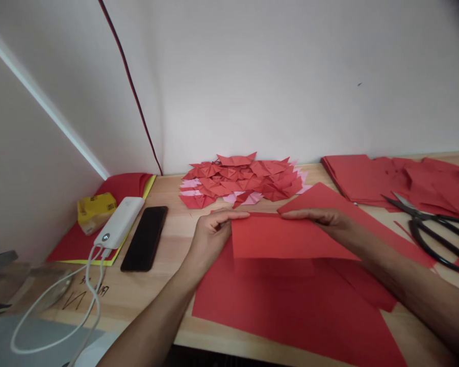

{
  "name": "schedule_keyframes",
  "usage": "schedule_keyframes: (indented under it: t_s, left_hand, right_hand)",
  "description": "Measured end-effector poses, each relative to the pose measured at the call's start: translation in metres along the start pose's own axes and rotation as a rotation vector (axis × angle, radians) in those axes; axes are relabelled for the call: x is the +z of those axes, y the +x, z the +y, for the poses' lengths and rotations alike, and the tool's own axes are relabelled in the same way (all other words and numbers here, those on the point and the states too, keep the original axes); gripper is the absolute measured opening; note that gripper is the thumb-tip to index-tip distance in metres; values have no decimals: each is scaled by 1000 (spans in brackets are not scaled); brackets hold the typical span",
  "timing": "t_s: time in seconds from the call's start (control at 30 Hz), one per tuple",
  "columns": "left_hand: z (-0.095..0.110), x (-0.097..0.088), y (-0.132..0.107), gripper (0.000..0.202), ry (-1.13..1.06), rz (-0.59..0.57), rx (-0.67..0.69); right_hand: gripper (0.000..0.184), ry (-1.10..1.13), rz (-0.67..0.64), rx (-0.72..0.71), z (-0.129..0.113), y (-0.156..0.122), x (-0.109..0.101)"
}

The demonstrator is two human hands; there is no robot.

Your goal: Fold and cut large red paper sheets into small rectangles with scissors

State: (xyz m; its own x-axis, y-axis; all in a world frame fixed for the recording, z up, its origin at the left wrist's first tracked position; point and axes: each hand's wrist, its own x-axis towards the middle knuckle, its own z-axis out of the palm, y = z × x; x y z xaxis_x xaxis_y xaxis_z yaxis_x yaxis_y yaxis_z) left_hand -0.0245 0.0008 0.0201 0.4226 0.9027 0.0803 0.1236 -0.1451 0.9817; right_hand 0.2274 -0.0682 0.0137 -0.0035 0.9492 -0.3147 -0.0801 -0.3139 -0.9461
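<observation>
A folded red paper sheet [283, 238] lies on larger red sheets [290, 306] on the wooden table [176, 224]. My left hand [210, 235] pinches its far left corner, fingers closed on the edge. My right hand [321, 218] presses along the far right edge with its fingers laid on the paper. Both forearms reach in from the near side.
A heap of folded red and pink paper pieces [240, 181] sits by the wall. A stack of red sheets [398, 178] and black scissors [432, 227] lie at the right. A black phone [144, 237], a white power bank [118, 221] with cable, and a yellow packet [95, 210] lie at the left.
</observation>
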Motion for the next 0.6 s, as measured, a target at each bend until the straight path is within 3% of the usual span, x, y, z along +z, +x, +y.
schedule_keyframes:
  t_s: [0.17, 0.33, 0.6]
  left_hand:
    - [2, 4, -1, 22, -31, 27, -6]
    - [9, 5, -2, 29, 40, 14, 76]
    - [5, 4, -1, 20, 13, -6, 43]
  right_hand:
    - [25, 177, 33, 67, 3, 0, 0]
    - [14, 292, -7, 75, 8, 3, -5]
    - [20, 276, 16, 82, 4, 2, -2]
